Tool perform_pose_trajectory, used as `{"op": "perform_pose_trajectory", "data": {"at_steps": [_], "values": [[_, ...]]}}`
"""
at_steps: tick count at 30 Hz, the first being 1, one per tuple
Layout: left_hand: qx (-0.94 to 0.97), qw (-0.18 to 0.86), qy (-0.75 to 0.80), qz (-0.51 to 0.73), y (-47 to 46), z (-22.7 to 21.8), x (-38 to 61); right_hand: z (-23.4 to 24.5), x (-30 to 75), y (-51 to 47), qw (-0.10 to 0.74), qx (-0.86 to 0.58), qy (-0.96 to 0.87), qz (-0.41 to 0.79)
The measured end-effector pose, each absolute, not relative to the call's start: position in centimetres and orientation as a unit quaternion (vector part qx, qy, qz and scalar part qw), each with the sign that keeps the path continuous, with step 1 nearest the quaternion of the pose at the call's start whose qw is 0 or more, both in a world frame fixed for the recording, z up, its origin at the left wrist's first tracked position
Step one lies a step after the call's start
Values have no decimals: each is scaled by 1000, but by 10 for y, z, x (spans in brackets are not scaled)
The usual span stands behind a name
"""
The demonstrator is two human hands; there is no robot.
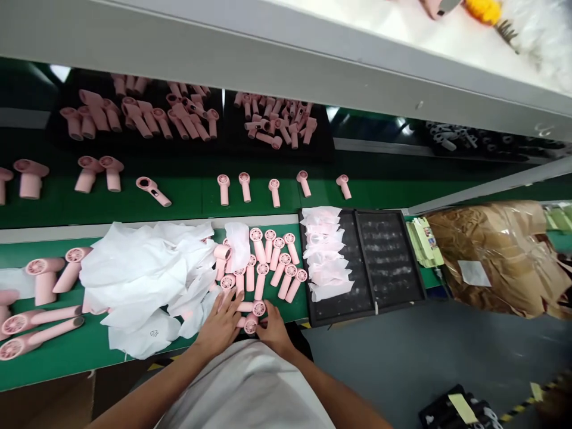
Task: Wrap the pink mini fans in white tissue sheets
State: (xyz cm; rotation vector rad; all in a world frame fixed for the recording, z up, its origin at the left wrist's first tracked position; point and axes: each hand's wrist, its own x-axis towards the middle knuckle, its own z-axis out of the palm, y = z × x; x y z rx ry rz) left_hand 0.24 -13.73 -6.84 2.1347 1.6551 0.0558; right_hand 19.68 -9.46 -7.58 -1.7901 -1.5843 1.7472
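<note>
Two pink handheld fans (251, 324) lie between my hands at the bench's front edge, heads to the right. My left hand (221, 323) rests over their handle ends, fingers stretched forward and slightly apart. On the other side, my right hand (273, 329) curls its fingers round the head of the nearer fan; part of the grip is hidden. Just beyond my hands, several more pink fans (262, 280) lie close together. White soft bags (143, 280) are heaped to the left of my left hand, some with pink showing through.
A black divided tray (386, 262) on the right holds a row of white-wrapped items (326, 253) in its left section. Pale green boxes (424, 241) and brown wrapping paper (487, 256) are farther right. Behind is a green conveyor (187, 193) with spaced pink fans. A shelf (268, 65) overhangs it.
</note>
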Motion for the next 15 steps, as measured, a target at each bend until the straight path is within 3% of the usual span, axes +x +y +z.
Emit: {"op": "perform_pose_trajectory", "data": {"at_steps": [5, 11, 15], "values": [[724, 203, 659, 4, -147, -61, -10, -78, 173, -80, 100, -565, -510, 641], [741, 129, 659, 2, -156, -70, -17, -35, 202, -51, 41, -547, -521, 655], [758, 91, 645, 26, -162, -105, -30, 5, 247, 83, 133, -547, -620, 546]]}}
